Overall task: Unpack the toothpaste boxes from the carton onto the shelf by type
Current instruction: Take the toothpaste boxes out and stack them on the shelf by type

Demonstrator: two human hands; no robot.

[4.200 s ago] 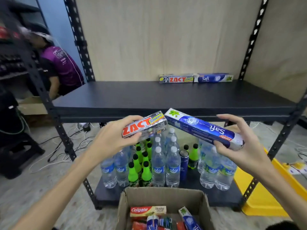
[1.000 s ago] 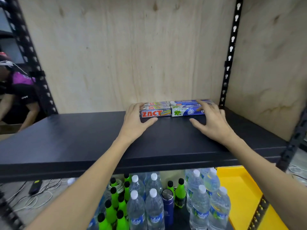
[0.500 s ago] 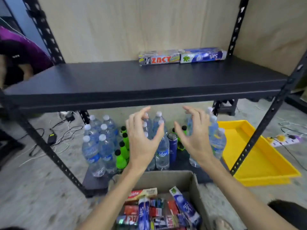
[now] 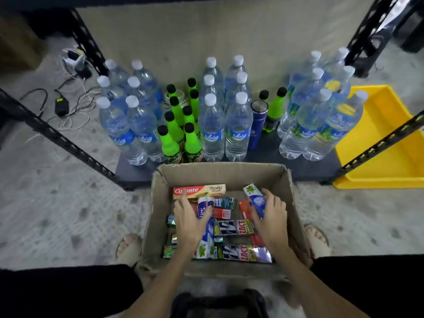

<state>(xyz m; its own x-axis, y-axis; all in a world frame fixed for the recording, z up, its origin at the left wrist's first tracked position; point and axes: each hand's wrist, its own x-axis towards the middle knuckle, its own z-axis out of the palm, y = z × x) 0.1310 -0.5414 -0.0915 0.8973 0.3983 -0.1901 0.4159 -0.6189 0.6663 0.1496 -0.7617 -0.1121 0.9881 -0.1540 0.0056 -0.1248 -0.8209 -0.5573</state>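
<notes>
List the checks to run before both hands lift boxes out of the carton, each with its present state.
1. Left hand on a blue Safi box: ok, fingers lie over it.
2. Right hand holding a second Safi box: ok, fingers curl round it.
3. Both boxes the same type: ok.
4. Colgate box clear of the left hand's lift: not ok, fingertips touch it.
5. Carton open above: ok.
6. Free space on the upper shelf: cannot tell, out of view.

Bare forearms, black trousers [image 4: 57, 292], pale sandals [image 4: 128, 249] on both feet.
</notes>
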